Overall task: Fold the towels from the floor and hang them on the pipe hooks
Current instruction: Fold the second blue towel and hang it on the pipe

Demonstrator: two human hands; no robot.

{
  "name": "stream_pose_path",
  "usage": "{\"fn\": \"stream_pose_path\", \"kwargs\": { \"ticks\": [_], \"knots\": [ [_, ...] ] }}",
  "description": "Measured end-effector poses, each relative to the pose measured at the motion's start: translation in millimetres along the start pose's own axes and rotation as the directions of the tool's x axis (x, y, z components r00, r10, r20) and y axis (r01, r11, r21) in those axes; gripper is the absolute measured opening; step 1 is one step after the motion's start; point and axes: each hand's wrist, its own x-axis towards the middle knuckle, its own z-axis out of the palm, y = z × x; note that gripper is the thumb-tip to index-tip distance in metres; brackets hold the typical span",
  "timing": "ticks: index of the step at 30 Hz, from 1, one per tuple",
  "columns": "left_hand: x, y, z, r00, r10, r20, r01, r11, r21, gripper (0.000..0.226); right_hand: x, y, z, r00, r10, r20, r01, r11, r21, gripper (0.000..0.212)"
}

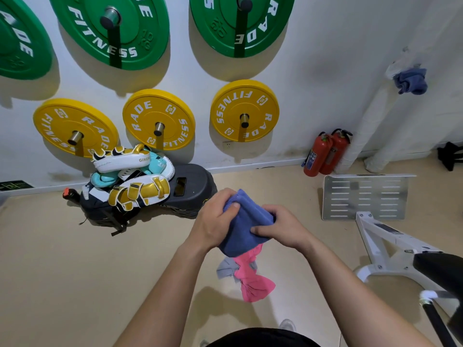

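Note:
I hold a folded blue towel in front of me with both hands, above the floor. My left hand grips its left edge, thumb on top. My right hand grips its right side, thumb pressed on the cloth. Below, on the beige floor, lie a pink towel and a grey towel crumpled together. Another blue towel hangs on the white wrapped pipe at the upper right.
Green and yellow weight plates hang on the white wall. Boxing pads are piled on a black step. Two red fire extinguishers stand by the pipe. A white machine frame with metal footplate stands at the right.

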Motion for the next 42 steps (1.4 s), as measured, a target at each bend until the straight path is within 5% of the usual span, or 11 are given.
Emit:
{"fn": "stream_pose_path", "kwargs": {
  "ticks": [4, 8, 13, 17, 21, 28, 42],
  "knots": [
    [8, -5, 18, 0.977, -0.145, -0.157, 0.164, 0.979, 0.117, 0.022, -13, 3, -13, 0.985, 0.049, -0.167, 0.006, 0.949, 0.315, 0.012],
    [25, 11, 58, 0.932, -0.278, -0.233, 0.302, 0.95, 0.075, 0.027, -16, 8, -16, 0.867, 0.212, -0.451, 0.116, 0.794, 0.596, 0.007],
    [50, 44, 105, 0.931, -0.313, -0.188, 0.31, 0.95, -0.046, 0.026, -16, 38, -32, 0.705, 0.284, -0.65, -0.042, 0.931, 0.362, 0.018],
    [75, 57, 141, 0.956, -0.265, -0.128, 0.285, 0.941, 0.183, 0.028, -16, 63, -84, 0.679, 0.248, -0.691, -0.197, 0.968, 0.155, 0.035],
    [107, 72, 185, 0.945, -0.302, -0.123, 0.322, 0.924, 0.206, 0.027, -20, 71, -140, 0.709, 0.178, -0.682, -0.182, 0.981, 0.067, 0.034],
    [180, 133, 252, 0.959, -0.263, -0.103, 0.261, 0.965, -0.031, 0.028, -18, 110, -255, 0.768, 0.33, -0.549, -0.042, 0.881, 0.472, 0.032],
    [476, 186, 423, 0.946, -0.2, 0.253, 0.23, 0.969, -0.094, 0.018, 119, 210, -525, 0.626, 0.43, -0.65, -0.2, 0.895, 0.4, 0.023]
  ]
}}
